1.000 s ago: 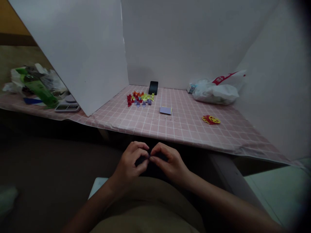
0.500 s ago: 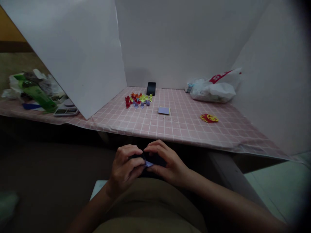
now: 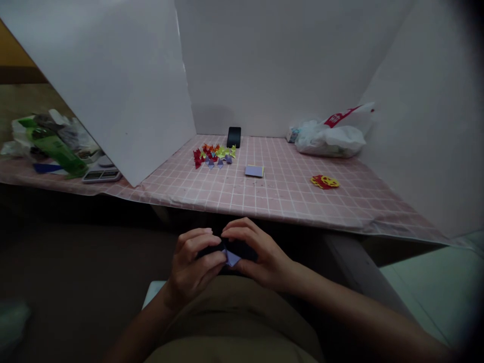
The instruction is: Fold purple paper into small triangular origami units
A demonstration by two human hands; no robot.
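Observation:
A small folded piece of purple origami paper [image 3: 233, 258] is held between my two hands, over my lap and below the table's front edge. My left hand [image 3: 194, 262] pinches its left side between thumb and fingers. On its right side, my right hand [image 3: 259, 252] grips the lower corner with the thumb, its fingers curled above. Part of the paper is hidden behind the fingers. On the table, several small folded paper pieces [image 3: 214, 155] in red, orange, yellow and purple lie in a cluster. Nearer to me sits a stack of square paper [image 3: 254, 171], purple on top.
A pink checked cloth covers the table [image 3: 227, 196]. A dark phone [image 3: 234, 137] leans at the back. To the right are a white plastic bag [image 3: 330, 138] and red and yellow cut-out shapes [image 3: 324, 182]. A white panel [image 3: 124, 91] separates off a scale [image 3: 102, 174] and green bottle [image 3: 56, 148].
More of the purple paper shows between my hands, and its folded point now tips downward. My fingers have shifted slightly on it. The view has moved a little.

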